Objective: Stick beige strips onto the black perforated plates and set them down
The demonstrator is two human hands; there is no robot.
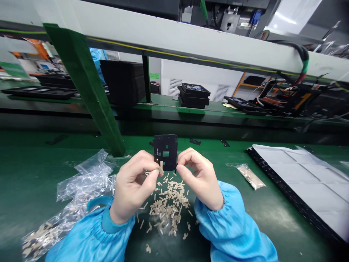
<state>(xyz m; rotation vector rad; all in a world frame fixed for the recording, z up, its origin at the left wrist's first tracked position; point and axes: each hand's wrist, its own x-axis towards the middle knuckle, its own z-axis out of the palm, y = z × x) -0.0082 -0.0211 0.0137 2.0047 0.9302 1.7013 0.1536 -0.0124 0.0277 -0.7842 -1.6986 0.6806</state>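
Observation:
Held up in front of me is a black perforated plate (165,151) with rectangular cut-outs. My right hand (199,178) pinches its right edge between thumb and fingers. My left hand (135,185) grips its lower left side and pinches a small beige strip (161,167) against the plate. Directly below both hands, a loose pile of similar beige strips (169,207) lies scattered on the green bench mat (49,171). Part of the plate's lower edge is hidden behind my fingers.
Crumpled clear plastic bags (87,178) lie to my left, and a small bag of strips (250,176) lies to my right. Further right is a black tray under a white sheet (308,185). A green post (84,87) rises at left; stacked black trays (194,95) stand beyond.

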